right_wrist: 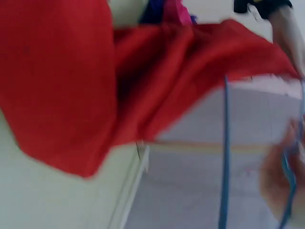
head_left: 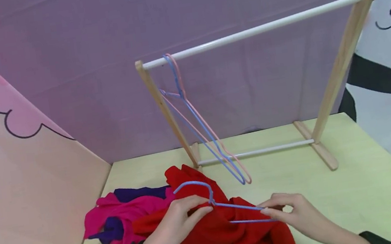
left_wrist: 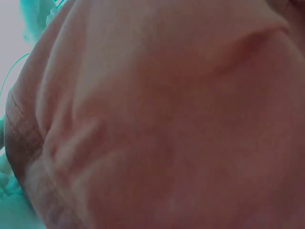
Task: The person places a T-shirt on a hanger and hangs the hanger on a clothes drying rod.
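Note:
A thin blue clothes hanger is held over a red garment, its hook curving up toward the left. Just below the hook, my left hand pinches the hanger's neck between thumb and fingers. My right hand grips the hanger's right end with thumb and fingertips. The hanger's left part is hidden by the red cloth and my left hand. In the right wrist view the red garment drapes beside the blue hanger bars. Close cloth fills most of the left wrist view.
A wooden rack with a white top rail stands at the back of the table. A blue and a pink hanger hang at its left end. Pink clothing and dark purple clothing lie left of the red garment.

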The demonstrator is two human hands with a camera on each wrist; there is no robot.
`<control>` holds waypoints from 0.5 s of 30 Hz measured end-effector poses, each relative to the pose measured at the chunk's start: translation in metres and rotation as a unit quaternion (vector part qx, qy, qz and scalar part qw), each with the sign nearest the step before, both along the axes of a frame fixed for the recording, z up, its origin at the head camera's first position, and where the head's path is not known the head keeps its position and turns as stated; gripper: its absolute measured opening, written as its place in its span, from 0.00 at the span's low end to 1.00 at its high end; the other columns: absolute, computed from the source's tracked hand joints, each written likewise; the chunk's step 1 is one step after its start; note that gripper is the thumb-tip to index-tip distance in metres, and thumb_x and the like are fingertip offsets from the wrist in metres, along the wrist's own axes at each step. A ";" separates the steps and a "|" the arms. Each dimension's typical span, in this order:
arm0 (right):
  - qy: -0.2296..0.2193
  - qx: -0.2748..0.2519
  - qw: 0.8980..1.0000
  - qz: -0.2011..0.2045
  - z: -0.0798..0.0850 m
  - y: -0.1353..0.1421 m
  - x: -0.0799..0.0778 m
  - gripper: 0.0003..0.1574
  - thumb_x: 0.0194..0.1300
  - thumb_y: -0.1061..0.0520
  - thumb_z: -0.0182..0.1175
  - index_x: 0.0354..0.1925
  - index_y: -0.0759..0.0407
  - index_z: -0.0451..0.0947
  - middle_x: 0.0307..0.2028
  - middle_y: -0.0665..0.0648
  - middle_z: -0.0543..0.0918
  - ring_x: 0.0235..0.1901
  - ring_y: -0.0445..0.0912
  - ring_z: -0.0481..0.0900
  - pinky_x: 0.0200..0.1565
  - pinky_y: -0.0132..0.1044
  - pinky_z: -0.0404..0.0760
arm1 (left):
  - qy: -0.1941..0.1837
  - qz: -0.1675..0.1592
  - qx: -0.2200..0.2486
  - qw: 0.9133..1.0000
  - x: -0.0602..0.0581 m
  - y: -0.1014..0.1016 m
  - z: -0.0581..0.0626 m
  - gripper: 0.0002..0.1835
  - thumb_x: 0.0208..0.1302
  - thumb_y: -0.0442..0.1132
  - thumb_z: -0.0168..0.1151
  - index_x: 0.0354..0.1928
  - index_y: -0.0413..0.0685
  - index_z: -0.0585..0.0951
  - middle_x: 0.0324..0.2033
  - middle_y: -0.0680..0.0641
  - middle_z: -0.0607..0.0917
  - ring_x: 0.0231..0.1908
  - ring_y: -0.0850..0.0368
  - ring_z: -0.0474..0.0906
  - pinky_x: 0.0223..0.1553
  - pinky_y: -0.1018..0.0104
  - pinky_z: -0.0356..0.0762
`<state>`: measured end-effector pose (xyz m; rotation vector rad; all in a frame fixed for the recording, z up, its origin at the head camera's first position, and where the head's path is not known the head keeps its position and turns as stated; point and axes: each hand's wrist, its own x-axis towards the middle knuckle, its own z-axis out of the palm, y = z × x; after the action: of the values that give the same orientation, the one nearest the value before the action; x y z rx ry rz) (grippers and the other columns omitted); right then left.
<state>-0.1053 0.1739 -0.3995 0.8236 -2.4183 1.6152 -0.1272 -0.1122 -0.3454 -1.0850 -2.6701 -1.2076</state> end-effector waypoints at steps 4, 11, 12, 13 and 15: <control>-0.070 0.003 0.995 0.073 0.006 0.030 -0.015 0.13 0.65 0.63 0.48 0.44 0.59 0.77 0.27 0.51 0.78 0.27 0.43 0.77 0.30 0.33 0.76 | 0.021 -0.011 0.006 1.000 -0.001 -0.009 0.003 0.11 0.59 0.45 0.56 0.39 0.47 0.81 0.32 0.55 0.82 0.31 0.67 0.74 0.32 0.74 0.75; -0.095 -0.010 0.988 0.119 -0.020 0.050 -0.042 0.13 0.64 0.67 0.47 0.45 0.67 0.74 0.28 0.55 0.79 0.27 0.43 0.78 0.30 0.35 0.77 | 0.031 -0.054 0.006 0.998 -0.003 -0.021 0.021 0.06 0.59 0.42 0.57 0.34 0.49 0.80 0.22 0.57 0.76 0.22 0.70 0.64 0.21 0.77 0.67; -0.093 0.004 0.989 0.119 -0.023 0.047 -0.044 0.13 0.64 0.66 0.48 0.44 0.69 0.74 0.28 0.55 0.79 0.27 0.42 0.78 0.29 0.34 0.77 | 0.030 -0.064 0.006 0.998 -0.004 -0.021 0.022 0.06 0.59 0.42 0.56 0.33 0.49 0.80 0.21 0.57 0.75 0.21 0.70 0.63 0.21 0.78 0.66; -0.093 0.016 0.988 0.121 -0.025 0.043 -0.046 0.13 0.64 0.65 0.49 0.44 0.70 0.74 0.29 0.54 0.79 0.28 0.41 0.77 0.29 0.34 0.76 | 0.026 -0.072 0.005 0.997 -0.004 -0.021 0.024 0.06 0.59 0.42 0.57 0.34 0.49 0.80 0.21 0.57 0.74 0.21 0.70 0.62 0.21 0.78 0.66; -0.097 0.035 0.986 0.127 -0.026 0.030 -0.050 0.13 0.63 0.63 0.51 0.44 0.68 0.75 0.31 0.53 0.80 0.30 0.39 0.77 0.30 0.34 0.77 | 0.025 -0.091 0.001 0.996 -0.004 -0.020 0.027 0.06 0.59 0.41 0.56 0.34 0.49 0.80 0.20 0.57 0.74 0.21 0.71 0.62 0.21 0.78 0.66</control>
<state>-0.1554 0.2043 -0.4251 1.0732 -2.6065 1.7824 -0.1309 -0.1323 -0.3186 -1.3647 -2.5802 -1.1911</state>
